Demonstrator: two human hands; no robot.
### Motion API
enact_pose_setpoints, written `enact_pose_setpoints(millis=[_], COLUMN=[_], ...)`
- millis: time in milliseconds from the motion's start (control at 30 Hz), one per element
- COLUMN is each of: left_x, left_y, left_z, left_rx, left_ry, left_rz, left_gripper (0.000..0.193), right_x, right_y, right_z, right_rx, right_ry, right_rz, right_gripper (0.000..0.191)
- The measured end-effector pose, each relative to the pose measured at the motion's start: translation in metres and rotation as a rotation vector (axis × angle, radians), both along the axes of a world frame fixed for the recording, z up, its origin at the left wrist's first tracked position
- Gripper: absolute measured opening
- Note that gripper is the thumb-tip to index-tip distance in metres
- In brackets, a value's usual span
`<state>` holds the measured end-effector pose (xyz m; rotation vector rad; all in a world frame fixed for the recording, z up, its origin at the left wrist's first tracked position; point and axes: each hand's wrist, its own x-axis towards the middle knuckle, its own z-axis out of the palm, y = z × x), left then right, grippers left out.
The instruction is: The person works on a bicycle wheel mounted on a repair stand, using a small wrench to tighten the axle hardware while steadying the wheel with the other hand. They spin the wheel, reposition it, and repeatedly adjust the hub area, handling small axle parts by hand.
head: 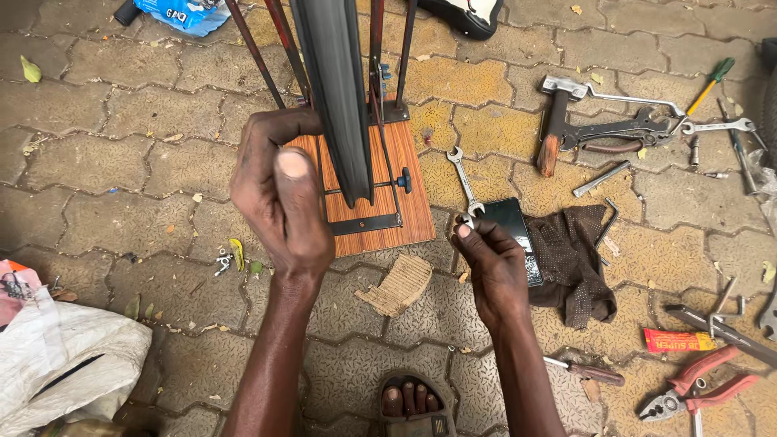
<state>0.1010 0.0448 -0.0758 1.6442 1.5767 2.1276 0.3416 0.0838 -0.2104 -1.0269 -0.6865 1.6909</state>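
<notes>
At far left a white sack (61, 356) lies on the paving (146, 121). My left hand (279, 190) wraps around the near edge of the black tyre (336, 89), thumb up; the wheel stands in a stand on a wooden board (409, 202). A scrap of cardboard (396, 283) lies just near of the board. My right hand (494, 263) pinches the near end of a small spanner (464, 182), fingers narrow, beside a dark phone (518, 231) and a brown rag (575, 259). Farther right lie a hammer (554, 121), a green screwdriver (712, 81) and red pliers (696, 388).
</notes>
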Motion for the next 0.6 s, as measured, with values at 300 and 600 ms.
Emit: enact_pose_setpoints(millis=[300,600], left_x=[0.010,0.010], left_y=[-0.009,-0.012], left_z=[0.016,0.021], left_rx=[-0.049,-0.063], left_ry=[0.151,0.197], left_rz=[0.041,0.057], left_gripper=[0.043,0.036], right_x=[0.003,0.001], right_y=[-0.005,-0.011], right_z=[0.001,-0.006], right_rx=[-0.019,-0.059], right_ry=[-0.054,-0.112], right_rz=[0.051,0.067], right_gripper=[0.012,0.016])
